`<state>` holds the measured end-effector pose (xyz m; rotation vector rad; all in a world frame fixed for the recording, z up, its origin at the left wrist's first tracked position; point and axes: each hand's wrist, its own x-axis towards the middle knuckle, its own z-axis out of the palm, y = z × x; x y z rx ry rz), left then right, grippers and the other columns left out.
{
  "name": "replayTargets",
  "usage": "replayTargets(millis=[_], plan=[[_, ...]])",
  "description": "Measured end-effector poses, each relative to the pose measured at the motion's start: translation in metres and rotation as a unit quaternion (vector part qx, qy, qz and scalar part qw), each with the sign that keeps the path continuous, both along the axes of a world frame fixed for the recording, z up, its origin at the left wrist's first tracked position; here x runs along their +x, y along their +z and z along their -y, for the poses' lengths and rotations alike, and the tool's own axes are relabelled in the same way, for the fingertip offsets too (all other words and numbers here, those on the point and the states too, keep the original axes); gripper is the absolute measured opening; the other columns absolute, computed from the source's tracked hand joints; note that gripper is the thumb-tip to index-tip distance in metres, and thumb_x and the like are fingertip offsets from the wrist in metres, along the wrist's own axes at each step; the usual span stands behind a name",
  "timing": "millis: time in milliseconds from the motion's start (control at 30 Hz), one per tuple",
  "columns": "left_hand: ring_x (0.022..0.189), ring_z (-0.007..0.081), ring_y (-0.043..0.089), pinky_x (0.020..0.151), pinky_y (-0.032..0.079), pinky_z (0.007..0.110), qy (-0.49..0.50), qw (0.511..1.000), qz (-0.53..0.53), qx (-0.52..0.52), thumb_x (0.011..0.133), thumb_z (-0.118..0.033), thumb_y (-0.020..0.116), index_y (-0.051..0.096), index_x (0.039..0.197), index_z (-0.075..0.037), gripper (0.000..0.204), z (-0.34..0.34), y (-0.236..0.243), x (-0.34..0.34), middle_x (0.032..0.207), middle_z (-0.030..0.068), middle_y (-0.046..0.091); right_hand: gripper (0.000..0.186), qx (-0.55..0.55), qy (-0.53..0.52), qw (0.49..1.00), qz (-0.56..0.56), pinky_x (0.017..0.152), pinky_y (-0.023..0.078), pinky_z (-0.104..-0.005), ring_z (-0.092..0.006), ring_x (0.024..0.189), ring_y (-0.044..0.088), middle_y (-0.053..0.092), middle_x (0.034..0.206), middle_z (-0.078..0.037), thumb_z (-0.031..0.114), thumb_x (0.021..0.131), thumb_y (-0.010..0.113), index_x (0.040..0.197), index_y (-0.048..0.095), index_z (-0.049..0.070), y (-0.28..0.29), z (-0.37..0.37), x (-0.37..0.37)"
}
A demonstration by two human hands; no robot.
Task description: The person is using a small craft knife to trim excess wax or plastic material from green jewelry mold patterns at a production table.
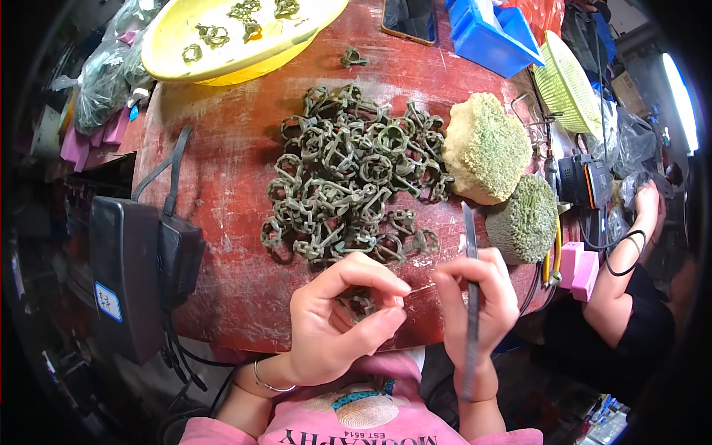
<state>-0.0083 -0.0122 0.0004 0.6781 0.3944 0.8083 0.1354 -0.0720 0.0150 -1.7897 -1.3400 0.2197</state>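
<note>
My left hand (323, 320) is curled, thumb and forefinger almost meeting, around a small dark ring-shaped piece (359, 302) that is mostly hidden by the fingers. In my right hand (489, 308) a slim dark flat file (470, 241) stands nearly upright, its tip pointing away from me and its lower end blurred. The two hands are apart, at the near edge of the table. Just beyond them lies a heap of dark greenish ring-shaped pieces (356, 167), tangled together. One more such piece (354, 57) lies alone beyond the heap.
Two greenish rough-topped blocks (491, 147) sit right of the heap. A yellow basin (167, 67) with several pieces, a phone (410, 21) and a blue bin (493, 44) stand farther back. Black boxes with cables (126, 274) are at left. Another person's arm (619, 282) is at right.
</note>
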Motion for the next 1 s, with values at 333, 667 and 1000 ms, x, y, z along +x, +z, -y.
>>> replayTargets(millis=[333, 667, 1000], plan=[[0.073, 0.0100, 0.051, 0.067, 0.041, 0.021, 0.043, 0.986, -0.146, 0.065, 0.074, 0.003, 0.062, 0.058, 0.091, 0.002, 0.018, 0.003, 0.002, 0.003, 0.088, 0.0075, 0.054, 0.019, -0.050, -0.031, 0.991, 0.116, 0.054, 0.040, -0.0262, -0.0175, 0.059, 0.049, 0.049, 0.072, -0.008, -0.006, 0.065, 0.066, 0.081, 0.057, 0.000, -0.026, -0.007, 0.002], [0.074, 0.0122, 0.054, 0.063, 0.046, 0.022, 0.065, 0.951, -0.188, 0.235, 0.070, 0.003, 0.067, 0.061, 0.093, 0.000, 0.024, 0.002, 0.006, 0.004, 0.087, 0.0089, 0.054, 0.033, 0.045, 0.074, 0.995, 0.059, 0.049, 0.041, -0.0259, -0.0186, 0.061, 0.053, 0.057, 0.075, -0.010, -0.001, 0.060, 0.074, 0.090, 0.061, 0.001, 0.008, 0.020, -0.008], [0.073, 0.0149, 0.056, 0.060, 0.047, 0.023, 0.085, 0.918, -0.197, 0.333, 0.066, 0.005, 0.069, 0.064, 0.091, -0.004, 0.027, 0.001, 0.008, 0.004, 0.086, 0.0080, 0.056, 0.037, 0.058, 0.094, 0.992, 0.056, 0.053, 0.042, -0.0275, -0.0202, 0.066, 0.055, 0.056, 0.083, -0.012, -0.002, 0.061, 0.071, 0.096, 0.058, -0.001, 0.004, 0.023, -0.005]])
